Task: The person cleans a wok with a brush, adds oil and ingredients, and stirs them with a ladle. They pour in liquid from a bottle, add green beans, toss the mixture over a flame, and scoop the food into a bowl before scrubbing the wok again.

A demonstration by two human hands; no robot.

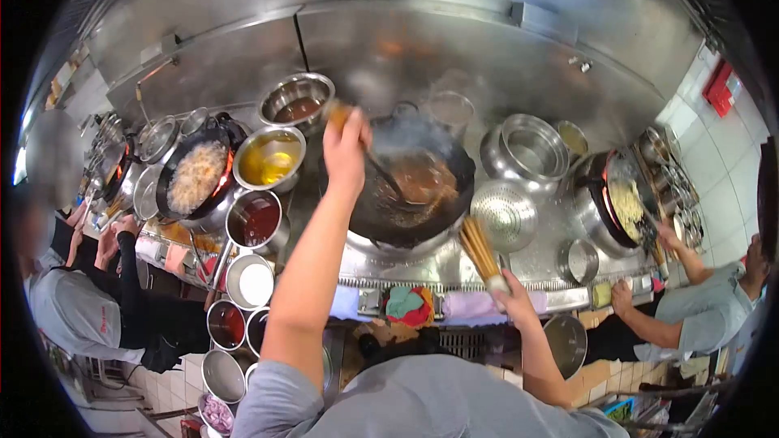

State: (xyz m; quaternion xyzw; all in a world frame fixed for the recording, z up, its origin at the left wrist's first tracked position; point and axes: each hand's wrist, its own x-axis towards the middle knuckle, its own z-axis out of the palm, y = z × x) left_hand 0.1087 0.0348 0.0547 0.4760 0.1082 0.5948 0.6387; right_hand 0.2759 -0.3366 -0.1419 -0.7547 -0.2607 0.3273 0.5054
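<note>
My left hand (345,150) is closed around the wooden handle of a long ladle (385,173), over the left side of a large dark wok (369,223). The ladle slants down into the wok, its head in brown, steaming liquid (434,177). My right hand (514,296) grips the pale base of a bamboo wok brush (480,253), whose bristles point up and left near the wok's right rim. Just beyond the brush lies a round perforated strainer (505,215).
Left stand bowls of yellow oil (272,161) and red sauce (255,219), plus another wok (197,178) of frying food over flame. A metal pot (534,150) stands right. Co-workers (77,308) (698,308) flank me. Folded cloths (410,306) line the front edge.
</note>
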